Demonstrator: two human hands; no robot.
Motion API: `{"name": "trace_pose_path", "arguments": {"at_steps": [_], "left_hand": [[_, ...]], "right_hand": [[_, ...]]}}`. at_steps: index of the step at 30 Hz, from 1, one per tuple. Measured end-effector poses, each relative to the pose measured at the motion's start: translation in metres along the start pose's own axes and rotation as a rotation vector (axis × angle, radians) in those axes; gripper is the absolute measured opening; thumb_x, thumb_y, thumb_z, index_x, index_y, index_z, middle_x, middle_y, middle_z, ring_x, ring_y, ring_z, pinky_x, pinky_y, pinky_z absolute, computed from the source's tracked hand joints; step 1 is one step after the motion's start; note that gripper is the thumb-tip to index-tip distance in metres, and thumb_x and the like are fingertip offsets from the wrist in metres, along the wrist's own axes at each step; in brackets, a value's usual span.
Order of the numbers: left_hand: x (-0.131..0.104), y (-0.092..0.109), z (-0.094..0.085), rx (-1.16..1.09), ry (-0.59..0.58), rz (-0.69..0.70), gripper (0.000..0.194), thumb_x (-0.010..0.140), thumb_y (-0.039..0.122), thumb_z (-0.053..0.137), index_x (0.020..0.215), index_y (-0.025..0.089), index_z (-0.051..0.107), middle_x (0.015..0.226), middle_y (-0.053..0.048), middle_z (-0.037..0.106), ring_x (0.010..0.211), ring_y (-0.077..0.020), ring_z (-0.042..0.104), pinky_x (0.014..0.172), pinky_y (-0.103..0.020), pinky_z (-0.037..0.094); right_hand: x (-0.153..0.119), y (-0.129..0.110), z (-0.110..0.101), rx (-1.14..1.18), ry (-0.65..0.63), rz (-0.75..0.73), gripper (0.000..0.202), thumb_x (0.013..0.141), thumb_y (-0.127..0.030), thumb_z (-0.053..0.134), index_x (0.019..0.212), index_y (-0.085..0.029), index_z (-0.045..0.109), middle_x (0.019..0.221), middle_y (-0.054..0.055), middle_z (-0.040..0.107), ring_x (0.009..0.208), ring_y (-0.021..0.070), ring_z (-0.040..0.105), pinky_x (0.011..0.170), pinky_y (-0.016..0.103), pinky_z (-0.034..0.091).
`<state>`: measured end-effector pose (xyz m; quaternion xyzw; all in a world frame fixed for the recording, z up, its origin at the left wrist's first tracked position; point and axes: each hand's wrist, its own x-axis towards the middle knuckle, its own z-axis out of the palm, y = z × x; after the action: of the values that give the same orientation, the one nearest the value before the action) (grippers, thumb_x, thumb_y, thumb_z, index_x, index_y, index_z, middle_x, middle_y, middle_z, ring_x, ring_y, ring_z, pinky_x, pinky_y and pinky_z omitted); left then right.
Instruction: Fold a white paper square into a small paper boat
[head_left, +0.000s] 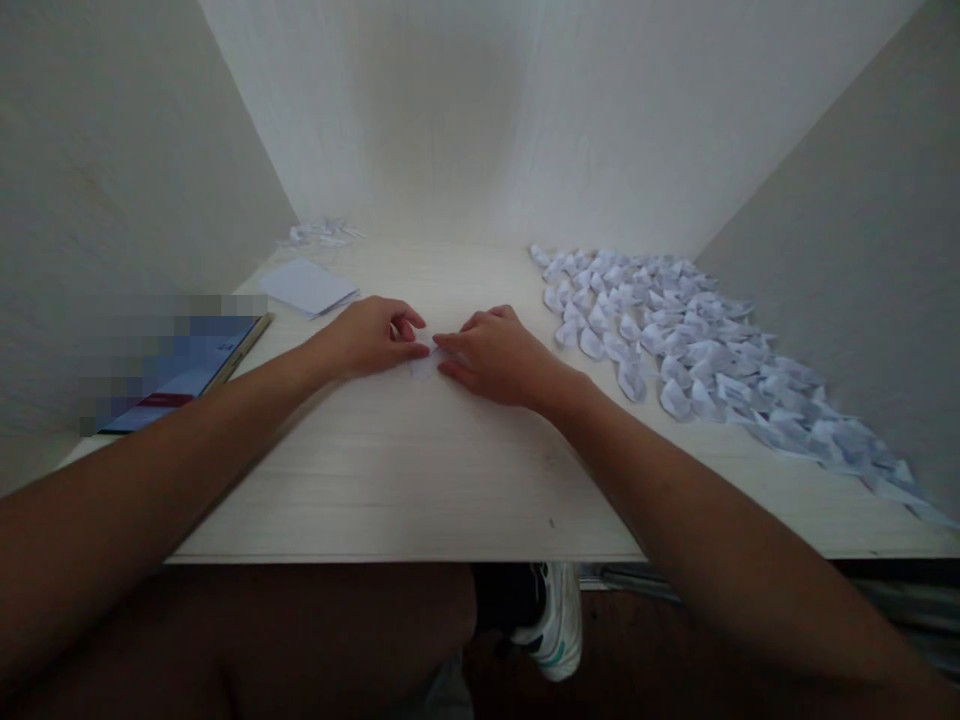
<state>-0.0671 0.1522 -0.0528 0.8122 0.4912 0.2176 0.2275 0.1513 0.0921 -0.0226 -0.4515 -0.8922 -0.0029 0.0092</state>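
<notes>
My left hand [373, 336] and my right hand [498, 357] meet near the middle of the table. Between their fingertips is a small piece of white paper [422, 368], low over the tabletop or resting on it. Thumb and fingers of each hand are drawn together at its edges. Its folds are too faint to make out, and the fingers hide part of it. To the right of my right hand spreads a large group of small folded white paper pieces [675, 340], shaped like little boats. A stack of white paper sheets [306, 286] lies just beyond my left hand.
White paper scraps [322, 233] lie in the back left corner. A tablet-like device [195, 365], partly blurred out, is at the left edge beside my left forearm. Pale walls enclose the white table [420, 490] at the back and both sides. Below its front edge shows a shoe [559, 625].
</notes>
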Motion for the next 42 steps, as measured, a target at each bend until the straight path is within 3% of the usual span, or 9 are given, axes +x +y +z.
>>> {"name": "trace_pose_path", "arguments": {"at_steps": [4,8,10,14,18,22,26,32,42], "left_hand": [[-0.001,-0.003,-0.004,-0.145,-0.178,0.014,0.021,0.073,0.041,0.08,0.08,0.022,0.08,0.061,-0.001,0.068,0.051,-0.0146,0.056,0.048,-0.025,0.038],[-0.003,0.002,-0.008,-0.209,-0.212,0.001,0.018,0.073,0.038,0.078,0.069,0.021,0.073,0.057,-0.001,0.065,0.049,-0.0131,0.053,0.046,-0.023,0.035],[-0.004,0.007,-0.007,-0.248,-0.173,0.019,0.019,0.073,0.037,0.079,0.07,0.021,0.071,0.058,0.0,0.065,0.051,-0.013,0.054,0.047,-0.022,0.035],[-0.006,0.017,0.005,-0.44,0.065,0.03,0.027,0.074,0.035,0.085,0.08,0.02,0.064,0.063,0.0,0.067,0.056,-0.0142,0.063,0.05,-0.022,0.043],[-0.008,0.023,0.022,-0.695,0.18,0.024,0.045,0.074,0.036,0.092,0.09,0.021,0.052,0.073,0.001,0.07,0.063,-0.0172,0.074,0.057,-0.026,0.059],[-0.009,0.026,0.027,-0.76,0.215,0.078,0.05,0.077,0.026,0.088,0.115,0.023,0.055,0.074,0.008,0.061,0.065,-0.0151,0.075,0.065,-0.029,0.066],[-0.011,0.03,0.026,-0.701,0.205,0.125,0.06,0.08,0.022,0.082,0.135,0.022,0.06,0.079,0.005,0.062,0.071,-0.016,0.075,0.072,-0.032,0.068],[-0.011,0.031,0.029,-0.719,0.227,0.113,0.062,0.08,0.023,0.083,0.137,0.023,0.058,0.093,0.001,0.068,0.074,-0.0149,0.075,0.073,-0.03,0.069],[-0.01,0.031,0.03,-0.747,0.237,0.102,0.046,0.078,0.017,0.084,0.116,0.022,0.057,0.094,0.001,0.068,0.074,-0.0153,0.076,0.071,-0.03,0.07]], "right_hand": [[0.002,0.002,0.007,0.119,0.081,0.039,0.044,0.104,-0.038,0.063,0.143,-0.02,0.069,0.122,0.014,0.08,0.117,0.0295,0.069,0.104,0.043,0.04],[0.006,0.008,0.018,0.348,0.192,0.123,0.054,0.095,-0.032,0.076,0.146,-0.02,0.067,0.127,0.011,0.08,0.119,0.0269,0.071,0.107,0.042,0.046],[0.009,0.013,0.025,0.507,0.27,0.16,0.056,0.09,-0.028,0.081,0.143,-0.018,0.069,0.117,0.009,0.082,0.108,0.0229,0.074,0.101,0.038,0.051],[0.015,0.022,0.037,0.916,0.423,0.216,0.066,0.081,-0.039,0.09,0.138,-0.01,0.069,0.081,0.002,0.078,0.075,0.0159,0.07,0.072,0.029,0.054],[0.02,0.028,0.044,1.157,0.511,0.176,0.064,0.081,-0.041,0.09,0.133,-0.011,0.069,0.076,0.002,0.076,0.069,0.0165,0.071,0.066,0.029,0.055],[0.021,0.028,0.044,1.138,0.572,0.132,0.043,0.088,-0.037,0.082,0.126,-0.018,0.075,0.083,0.002,0.077,0.071,0.0157,0.071,0.07,0.031,0.059],[0.018,0.025,0.04,0.975,0.626,0.167,0.034,0.091,-0.028,0.076,0.124,-0.019,0.079,0.085,0.002,0.077,0.071,0.0151,0.069,0.071,0.03,0.058],[0.015,0.019,0.035,0.799,0.694,0.187,0.034,0.09,-0.021,0.073,0.122,-0.021,0.081,0.106,0.005,0.08,0.081,0.0149,0.068,0.077,0.031,0.058],[0.015,0.02,0.036,0.818,0.686,0.187,0.032,0.088,-0.022,0.073,0.12,-0.021,0.081,0.11,0.006,0.08,0.078,0.0143,0.067,0.077,0.032,0.057]]}}
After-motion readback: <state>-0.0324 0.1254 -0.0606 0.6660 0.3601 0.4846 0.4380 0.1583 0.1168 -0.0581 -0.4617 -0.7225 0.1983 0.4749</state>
